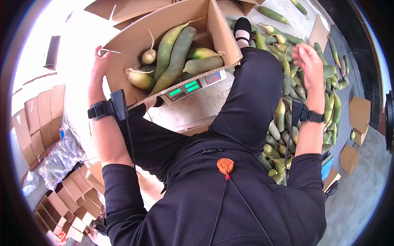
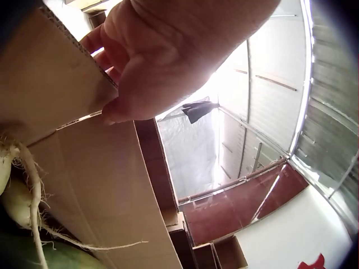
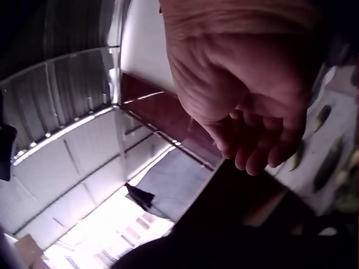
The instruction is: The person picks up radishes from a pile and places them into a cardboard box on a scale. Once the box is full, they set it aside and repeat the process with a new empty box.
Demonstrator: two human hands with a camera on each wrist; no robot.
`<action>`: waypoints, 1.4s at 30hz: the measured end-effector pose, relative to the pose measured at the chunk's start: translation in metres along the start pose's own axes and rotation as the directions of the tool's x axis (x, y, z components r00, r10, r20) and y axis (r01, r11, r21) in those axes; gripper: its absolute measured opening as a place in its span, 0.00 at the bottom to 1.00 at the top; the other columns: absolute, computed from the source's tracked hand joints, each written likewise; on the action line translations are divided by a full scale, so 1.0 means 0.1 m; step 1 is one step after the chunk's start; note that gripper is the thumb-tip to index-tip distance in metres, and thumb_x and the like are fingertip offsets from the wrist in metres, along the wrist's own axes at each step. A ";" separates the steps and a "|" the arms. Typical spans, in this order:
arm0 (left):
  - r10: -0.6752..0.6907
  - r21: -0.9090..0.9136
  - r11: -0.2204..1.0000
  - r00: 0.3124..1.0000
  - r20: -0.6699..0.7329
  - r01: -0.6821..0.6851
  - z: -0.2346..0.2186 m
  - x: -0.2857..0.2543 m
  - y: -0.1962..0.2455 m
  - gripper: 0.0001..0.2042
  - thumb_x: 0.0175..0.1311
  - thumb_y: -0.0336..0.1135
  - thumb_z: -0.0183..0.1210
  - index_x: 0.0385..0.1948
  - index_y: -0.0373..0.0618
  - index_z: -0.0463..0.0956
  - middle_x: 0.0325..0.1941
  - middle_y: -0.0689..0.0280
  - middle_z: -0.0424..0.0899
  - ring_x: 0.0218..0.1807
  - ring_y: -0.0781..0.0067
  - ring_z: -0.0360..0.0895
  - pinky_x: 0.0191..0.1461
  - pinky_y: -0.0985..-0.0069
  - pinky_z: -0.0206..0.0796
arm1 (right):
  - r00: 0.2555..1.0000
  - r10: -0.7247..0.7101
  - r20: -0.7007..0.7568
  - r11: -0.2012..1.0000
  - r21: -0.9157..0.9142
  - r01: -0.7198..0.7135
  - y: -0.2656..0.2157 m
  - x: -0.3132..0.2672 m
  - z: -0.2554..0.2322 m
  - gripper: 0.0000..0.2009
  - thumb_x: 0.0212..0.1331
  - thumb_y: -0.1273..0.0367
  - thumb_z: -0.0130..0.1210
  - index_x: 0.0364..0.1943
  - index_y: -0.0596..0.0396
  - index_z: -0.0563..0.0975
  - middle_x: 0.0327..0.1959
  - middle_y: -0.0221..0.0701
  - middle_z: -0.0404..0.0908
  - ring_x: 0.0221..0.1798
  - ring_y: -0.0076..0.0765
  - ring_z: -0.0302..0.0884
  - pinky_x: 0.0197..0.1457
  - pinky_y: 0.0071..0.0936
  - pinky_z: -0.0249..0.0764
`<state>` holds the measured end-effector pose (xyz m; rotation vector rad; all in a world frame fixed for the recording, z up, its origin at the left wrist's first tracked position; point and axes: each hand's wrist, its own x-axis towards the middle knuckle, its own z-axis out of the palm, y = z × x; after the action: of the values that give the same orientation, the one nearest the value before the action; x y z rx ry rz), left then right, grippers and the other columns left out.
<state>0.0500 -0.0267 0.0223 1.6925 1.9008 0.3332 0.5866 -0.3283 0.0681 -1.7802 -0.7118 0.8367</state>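
Where the cardboard box [image 1: 223,37] sits: above the digital scale [image 1: 213,78], between the person's legs [image 1: 254,86]; contact underneath hidden.
Box load: several green radishes [image 1: 178,55], mixed angles, the long ones lying over others; thin roots [image 2: 35,196] visible from left wrist.
Left hand [image 1: 100,64]: pinching the box's left rim, thumb on one face, fingers on the other.
Right hand [image 1: 308,61]: raised, well apart from the box, fingers loosely bent, nothing held.
Scale readout: display [image 1: 191,86] lit green, digits too small to read.
Right side: radish pile [image 1: 280,116] on the floor, loose.
Wrists: black strap [image 1: 100,110] on each.
Chest: orange pendant [image 1: 225,165] on cord.
Left side: cartons [image 1: 43,104], plastic wrap [image 1: 61,158].
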 end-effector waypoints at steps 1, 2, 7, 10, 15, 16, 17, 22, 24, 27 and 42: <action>0.004 0.003 1.000 1.000 0.005 -0.004 0.00 0.02 -0.01 0.33 0.60 0.41 0.55 0.66 0.49 0.50 0.41 0.54 0.78 0.41 0.68 0.78 0.43 0.72 0.71 | 0.998 0.045 -0.046 0.998 -0.047 -0.047 0.21 -0.06 -0.14 0.12 0.63 0.65 0.51 0.45 0.55 0.76 0.39 0.29 0.80 0.40 0.22 0.76 0.40 0.20 0.71; -0.008 -0.011 1.000 1.000 0.014 0.008 0.00 0.04 -0.03 0.33 0.60 0.40 0.56 0.65 0.49 0.50 0.40 0.55 0.78 0.39 0.68 0.78 0.40 0.72 0.72 | 0.991 0.103 -0.081 0.991 -0.079 -0.110 0.45 -0.11 -0.27 0.11 0.63 0.65 0.51 0.45 0.55 0.76 0.39 0.28 0.80 0.39 0.21 0.76 0.39 0.20 0.71; -0.064 -0.063 0.996 0.998 -0.020 0.063 -0.01 -0.02 0.03 0.32 0.61 0.39 0.57 0.65 0.50 0.51 0.40 0.55 0.78 0.37 0.68 0.78 0.36 0.72 0.73 | 0.899 0.397 -0.186 0.893 -0.148 -0.425 1.81 -0.55 -0.78 0.10 0.62 0.64 0.51 0.44 0.50 0.75 0.34 0.24 0.79 0.32 0.20 0.75 0.30 0.18 0.69; -0.112 -0.002 0.994 0.994 0.004 0.112 -0.06 -0.15 0.20 0.32 0.61 0.39 0.57 0.65 0.50 0.51 0.42 0.54 0.78 0.39 0.68 0.79 0.36 0.72 0.74 | 0.796 0.553 -0.247 0.800 -0.111 -0.590 2.38 -0.94 -0.81 0.08 0.61 0.66 0.52 0.41 0.51 0.76 0.29 0.25 0.78 0.26 0.21 0.75 0.22 0.19 0.68; -0.004 0.014 1.000 1.000 -0.006 0.004 -0.03 0.01 -0.03 0.32 0.61 0.39 0.57 0.66 0.49 0.51 0.44 0.54 0.78 0.41 0.67 0.78 0.38 0.72 0.73 | 0.643 0.725 -0.248 0.638 -0.109 -0.762 3.00 -1.57 -0.63 0.10 0.57 0.67 0.52 0.41 0.54 0.76 0.29 0.29 0.79 0.26 0.27 0.78 0.22 0.24 0.69; 0.008 0.035 0.999 0.999 -0.033 -0.007 -0.02 0.00 -0.03 0.33 0.61 0.39 0.58 0.66 0.49 0.51 0.45 0.54 0.78 0.41 0.67 0.78 0.39 0.72 0.73 | 0.610 0.762 -0.218 0.605 -0.096 -0.790 3.00 -1.64 -0.55 0.10 0.58 0.67 0.52 0.42 0.53 0.76 0.29 0.28 0.78 0.26 0.27 0.77 0.22 0.24 0.69; 0.009 0.036 0.999 1.000 -0.029 -0.008 -0.02 0.00 -0.03 0.33 0.61 0.39 0.58 0.66 0.49 0.51 0.45 0.54 0.78 0.41 0.67 0.78 0.39 0.72 0.73 | 0.573 0.797 -0.188 0.569 -0.084 -0.818 2.98 -1.70 -0.49 0.10 0.59 0.67 0.51 0.43 0.52 0.75 0.29 0.27 0.78 0.25 0.26 0.76 0.22 0.25 0.70; -0.034 -0.011 0.999 0.999 0.014 0.035 -0.05 -0.03 -0.01 0.35 0.60 0.40 0.59 0.67 0.47 0.49 0.48 0.54 0.77 0.44 0.67 0.78 0.43 0.72 0.72 | 0.592 0.795 -0.133 0.576 -0.143 -0.805 2.86 -1.76 -0.19 0.10 0.58 0.68 0.51 0.42 0.55 0.76 0.31 0.29 0.80 0.27 0.26 0.78 0.23 0.24 0.70; -0.031 0.006 1.000 1.000 -0.002 0.031 -0.02 -0.08 0.03 0.35 0.60 0.41 0.59 0.67 0.47 0.49 0.49 0.54 0.77 0.45 0.67 0.77 0.45 0.72 0.71 | 0.653 0.748 -0.122 0.629 -0.184 -0.755 2.63 -1.58 -0.15 0.10 0.58 0.68 0.51 0.42 0.56 0.76 0.31 0.30 0.80 0.27 0.26 0.78 0.24 0.24 0.70; -0.044 -0.028 0.999 0.999 0.022 0.044 -0.02 -0.06 0.01 0.37 0.60 0.43 0.58 0.68 0.48 0.48 0.50 0.52 0.77 0.47 0.67 0.76 0.49 0.72 0.69 | 0.755 0.654 -0.043 0.736 -0.195 -0.649 2.54 -1.23 -0.17 0.10 0.59 0.69 0.50 0.42 0.56 0.76 0.31 0.30 0.80 0.28 0.26 0.79 0.26 0.22 0.71; 0.097 0.080 0.991 0.988 0.122 -0.107 -0.14 0.10 -0.27 0.33 0.59 0.48 0.57 0.62 0.37 0.58 0.50 0.51 0.76 0.48 0.60 0.76 0.48 0.71 0.70 | 0.684 0.673 -0.281 0.573 -0.386 -0.723 2.98 -1.35 -0.56 0.12 0.54 0.65 0.52 0.38 0.57 0.79 0.31 0.40 0.82 0.29 0.36 0.82 0.30 0.32 0.75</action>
<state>0.0189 -0.0186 0.0165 1.8287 1.7693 0.1880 0.5784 -0.5599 -0.1695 -2.6124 -0.0811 1.1376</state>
